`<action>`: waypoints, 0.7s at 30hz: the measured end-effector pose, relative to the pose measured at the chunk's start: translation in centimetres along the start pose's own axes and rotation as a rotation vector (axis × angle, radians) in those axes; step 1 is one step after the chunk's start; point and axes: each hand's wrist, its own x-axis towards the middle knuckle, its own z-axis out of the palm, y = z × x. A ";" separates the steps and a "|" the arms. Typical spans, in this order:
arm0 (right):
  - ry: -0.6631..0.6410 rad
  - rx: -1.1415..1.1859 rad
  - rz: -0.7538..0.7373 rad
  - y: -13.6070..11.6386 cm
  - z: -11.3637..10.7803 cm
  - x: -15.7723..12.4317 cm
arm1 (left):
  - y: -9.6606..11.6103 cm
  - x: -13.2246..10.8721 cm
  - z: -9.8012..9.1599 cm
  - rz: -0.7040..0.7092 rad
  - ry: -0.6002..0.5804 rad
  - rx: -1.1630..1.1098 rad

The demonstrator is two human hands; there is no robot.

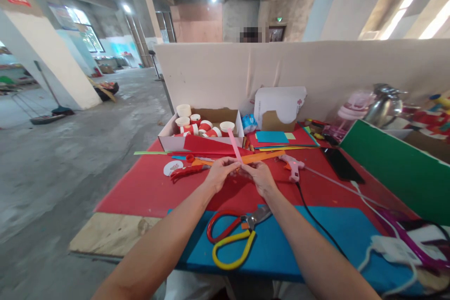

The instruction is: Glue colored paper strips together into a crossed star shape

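Both hands meet over the red table covering (140,192), fingertips pinched together. Between them stands a narrow pink strip (234,145), its upper end pointing away from me. My left hand (223,173) grips the strip's lower end from the left, and my right hand (259,176) pinches it from the right. An orange strip (263,155) lies just beyond the right fingers. To the right rests a pink hot glue gun (293,166) with a black cord. Nearer me, scissors (242,229) with one red and one yellow handle lie on a blue sheet (298,243).
A white box (200,143) of red and white paper cups stands behind the hands. A phone (342,165), a green panel (397,173) and a power strip (397,248) are at right. A pale partition (211,75) closes off the far side; a person's head shows above it.
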 end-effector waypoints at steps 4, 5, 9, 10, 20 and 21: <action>-0.036 0.002 0.013 0.0 0.1 -0.2 | -0.5 0.3 -0.3 0.048 0.031 0.032; -0.047 0.013 0.021 0.0 0.1 -0.2 | -0.5 0.4 -0.3 0.053 0.037 0.044; -0.011 0.028 0.050 -0.2 -0.2 -0.2 | -0.2 0.3 -0.3 0.034 0.032 0.054; 0.008 0.027 0.051 -0.2 -0.2 -0.1 | -0.1 0.2 -0.3 0.024 0.029 0.035; -0.041 -0.027 0.064 0.1 -0.1 -0.3 | 0.1 0.3 -0.5 0.051 0.004 0.046; -0.045 -0.030 0.066 0.2 -0.1 -0.2 | 0.0 0.3 -0.5 0.047 0.010 0.036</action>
